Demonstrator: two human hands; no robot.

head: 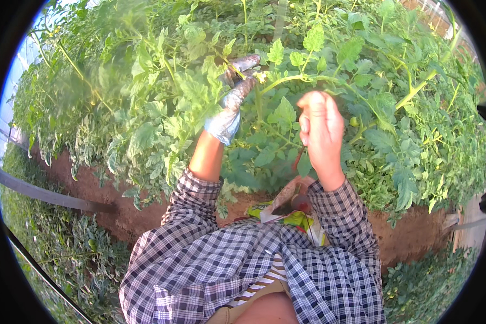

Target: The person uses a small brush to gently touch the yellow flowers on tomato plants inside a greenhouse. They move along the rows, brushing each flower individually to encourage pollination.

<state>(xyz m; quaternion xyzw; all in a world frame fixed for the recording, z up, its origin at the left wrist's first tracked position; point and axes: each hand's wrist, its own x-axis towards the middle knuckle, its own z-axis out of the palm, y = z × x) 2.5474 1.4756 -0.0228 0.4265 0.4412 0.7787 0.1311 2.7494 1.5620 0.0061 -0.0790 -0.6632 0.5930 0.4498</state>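
My left hand (pixel 233 99), in a thin, stained, light-blue glove, reaches into the tomato plants. Its thumb and fingers close around a slender flower stalk (pixel 235 69), and a pale yellow tomato flower (pixel 261 76) shows at the fingertips. Leaves hide part of the grip. My bare right hand (pixel 320 123) is raised to the right of the flower, fingers curled in and blurred. Just below it a thin reddish-brown stick (pixel 298 158) is visible; whether the fingers hold it I cannot tell. A thick green tomato stem (pixel 283 81) arches between my hands.
An open plastic bag (pixel 277 202) and a yellow-green printed packet (pixel 301 220) are at my waist, with a dark red round thing (pixel 301 202) among them. Dense tomato foliage (pixel 146 137) fills the front. A grey curved bar (pixel 52 192) crosses bare soil (pixel 413 235) at left.
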